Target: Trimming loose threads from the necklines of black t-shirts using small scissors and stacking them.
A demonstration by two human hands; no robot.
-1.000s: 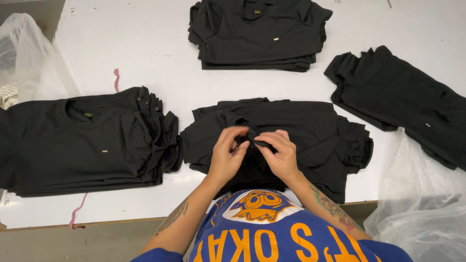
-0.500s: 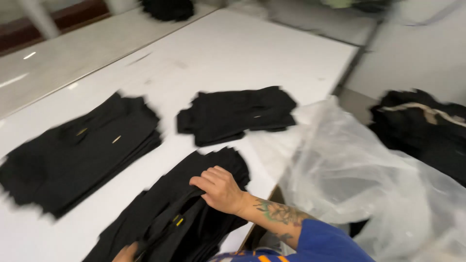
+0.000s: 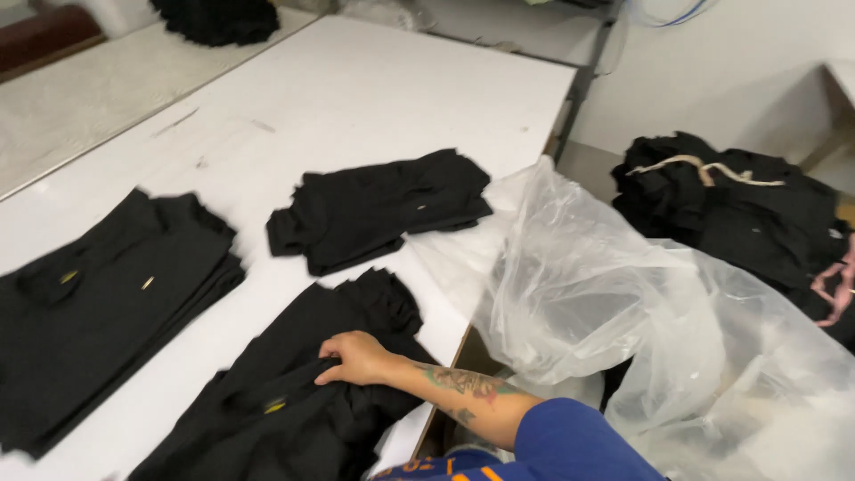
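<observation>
Right hand (image 3: 356, 356) alone now on near black shirt stack (image 3: 294, 401) at surface (image 3: 356, 89) edge, fingers gripping top fabric; left hand gone from view; gaze swung toward plastic bag (image 3: 623, 294).

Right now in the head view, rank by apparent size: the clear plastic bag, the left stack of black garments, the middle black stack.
1. Clear plastic bag, largest.
2. Left stack, though nearness inflates it.
3. Middle stack, smallest and farther away.

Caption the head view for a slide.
Right hand grips the nearest black garment stack on a white table.
</observation>
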